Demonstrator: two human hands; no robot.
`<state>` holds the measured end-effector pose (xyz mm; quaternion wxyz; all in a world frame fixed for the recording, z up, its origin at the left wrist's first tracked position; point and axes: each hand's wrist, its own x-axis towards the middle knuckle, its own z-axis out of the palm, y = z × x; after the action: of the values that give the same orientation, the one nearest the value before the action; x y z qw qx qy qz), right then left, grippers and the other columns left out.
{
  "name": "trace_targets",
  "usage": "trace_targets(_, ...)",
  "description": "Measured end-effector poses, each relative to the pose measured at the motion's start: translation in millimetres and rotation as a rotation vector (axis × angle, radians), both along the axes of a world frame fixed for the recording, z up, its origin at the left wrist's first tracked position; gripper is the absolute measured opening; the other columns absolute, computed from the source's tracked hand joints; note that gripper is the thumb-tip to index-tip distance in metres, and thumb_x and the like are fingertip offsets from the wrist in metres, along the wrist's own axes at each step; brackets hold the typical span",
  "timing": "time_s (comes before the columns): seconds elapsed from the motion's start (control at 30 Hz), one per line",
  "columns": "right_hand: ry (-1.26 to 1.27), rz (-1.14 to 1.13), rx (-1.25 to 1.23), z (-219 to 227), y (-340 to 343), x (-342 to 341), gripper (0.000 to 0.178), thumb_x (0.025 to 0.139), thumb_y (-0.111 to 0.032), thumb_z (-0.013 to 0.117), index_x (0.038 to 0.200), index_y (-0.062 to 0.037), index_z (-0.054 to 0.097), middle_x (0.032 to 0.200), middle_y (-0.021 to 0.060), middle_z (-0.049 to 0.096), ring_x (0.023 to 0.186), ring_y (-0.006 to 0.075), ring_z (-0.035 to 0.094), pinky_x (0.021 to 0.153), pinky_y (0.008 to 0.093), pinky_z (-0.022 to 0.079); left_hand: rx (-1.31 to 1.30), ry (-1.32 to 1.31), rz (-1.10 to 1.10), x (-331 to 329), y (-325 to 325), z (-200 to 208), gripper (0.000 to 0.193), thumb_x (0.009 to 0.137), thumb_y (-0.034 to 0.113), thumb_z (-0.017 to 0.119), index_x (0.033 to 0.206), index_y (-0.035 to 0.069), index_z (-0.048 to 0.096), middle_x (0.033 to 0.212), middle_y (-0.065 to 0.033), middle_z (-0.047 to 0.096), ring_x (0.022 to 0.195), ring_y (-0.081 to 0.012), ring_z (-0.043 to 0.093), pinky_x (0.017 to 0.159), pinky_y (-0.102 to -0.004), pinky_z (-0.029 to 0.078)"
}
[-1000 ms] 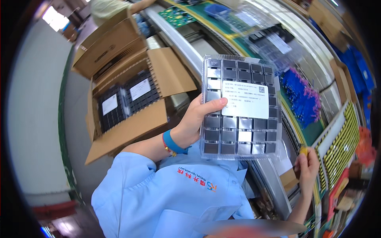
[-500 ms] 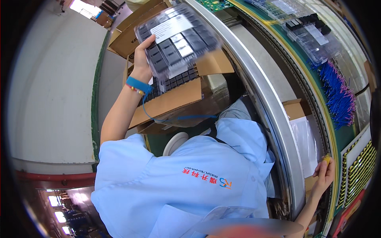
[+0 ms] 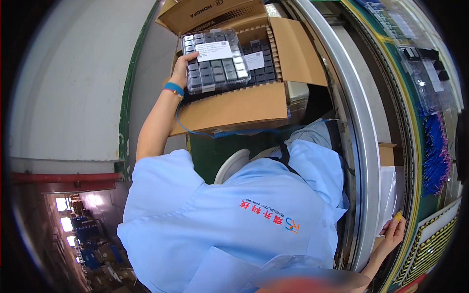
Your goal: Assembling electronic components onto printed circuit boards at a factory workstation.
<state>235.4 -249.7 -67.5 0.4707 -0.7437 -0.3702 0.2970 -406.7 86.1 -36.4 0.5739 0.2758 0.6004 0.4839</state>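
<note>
My left hand (image 3: 182,70) grips the left edge of a clear plastic pack (image 3: 214,66) filled with black block-shaped components and bearing a white label. The pack overlaps the left part of an open cardboard box (image 3: 244,108); whether it rests on the contents I cannot tell. Inside the box, to its right, lies a similar labelled pack (image 3: 262,73). A blue wrist strap (image 3: 174,88) with a coiled cord circles my left wrist. Far to the right, my right hand (image 3: 394,230) pinches a small yellow piece (image 3: 398,215) beside the conveyor; its exact kind is too small to make out.
A metal rail (image 3: 359,141) runs along the conveyor on my right. Beyond it lie a bundle of blue wires (image 3: 435,156), a clear tray (image 3: 426,80) and a board with rows of yellow-and-black pieces (image 3: 430,249). The box's right flap (image 3: 299,53) sticks out toward the rail.
My left hand has brought the pack down over the open box, and it is less tilted. The view has shifted. My right hand still pinches the yellow piece.
</note>
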Motion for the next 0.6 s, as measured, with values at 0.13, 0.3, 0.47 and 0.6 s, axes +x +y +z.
trace_targets(0.13,0.058,0.018,-0.029,-4.2,-10.5,6.8,0.019,0.099,-0.021,0.049,0.102,-0.0030,0.056,0.063,-0.0027,0.043,0.050,0.0024,0.036,0.045,0.0164,0.026,0.007,-0.116,0.095,6.7,-4.6,-11.4,0.038,0.084,0.024,0.054,0.110,-0.003,0.060,0.102,-0.0173,0.067,0.084,-0.0298,0.067,0.080,-0.0416,0.055)
trace_targets(0.3,0.129,0.049,-0.078,-1.8,-8.7,6.2,0.020,0.099,-0.025,0.049,0.100,-0.0056,0.056,0.062,-0.0041,0.043,0.049,0.0018,0.036,0.045,0.0158,0.025,0.029,-0.094,0.129,24.5,-33.2,-19.6,0.043,0.081,0.022,0.057,0.117,-0.001,0.058,0.110,-0.0171,0.065,0.093,-0.0320,0.065,0.089,-0.0436,0.052)
trace_targets(0.47,0.182,0.094,-0.077,-11.2,-17.3,13.0,0.021,0.099,-0.026,0.049,0.098,-0.0061,0.055,0.061,-0.0047,0.043,0.048,0.0010,0.035,0.044,0.0154,0.024,-0.066,-0.125,0.064,7.1,-26.1,-11.3,0.040,0.083,0.022,0.055,0.115,-0.002,0.058,0.108,-0.0178,0.065,0.094,-0.0323,0.065,0.090,-0.0449,0.051)
trace_targets(0.6,0.181,0.074,-0.086,-9.5,-12.2,7.1,0.021,0.099,-0.026,0.049,0.099,-0.0061,0.055,0.061,-0.0048,0.043,0.049,0.0008,0.035,0.044,0.0152,0.024,0.090,-0.048,0.124,34.5,-41.6,-13.6,0.043,0.084,0.022,0.053,0.119,-0.003,0.056,0.113,-0.0184,0.063,0.096,-0.0323,0.065,0.090,-0.0444,0.051)
